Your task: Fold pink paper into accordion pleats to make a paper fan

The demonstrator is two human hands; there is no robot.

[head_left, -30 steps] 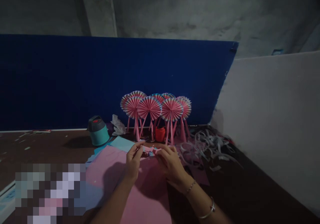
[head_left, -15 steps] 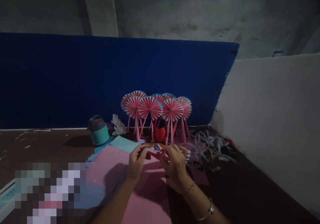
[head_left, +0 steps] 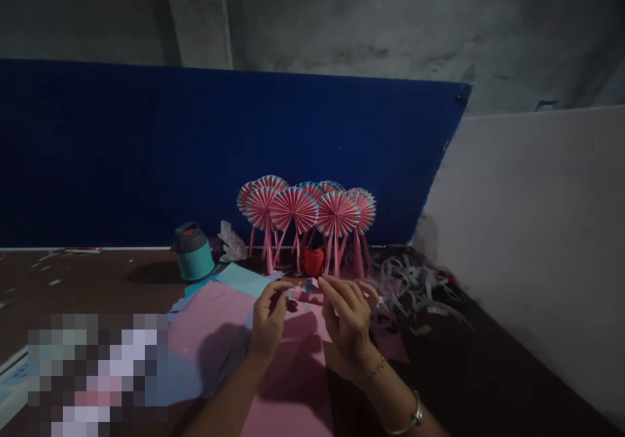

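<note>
My left hand and my right hand are raised side by side over a pink paper sheet. Both pinch a small folded strip of pink and blue paper between fingertips. The strip is small and dim, and its shape is hard to make out. Behind it, several pleated pink paper fans stand on pink sticks against the blue board.
A teal jar with a dark lid stands left of the fans, beside crumpled white plastic. A red pot sits under the fans. Light blue sheets lie under the pink one. Curled paper strips litter the right, by a white wall panel.
Both hands have risen a little off the pink sheet with the folded strip, and my right hand's fingers have turned more upright.
</note>
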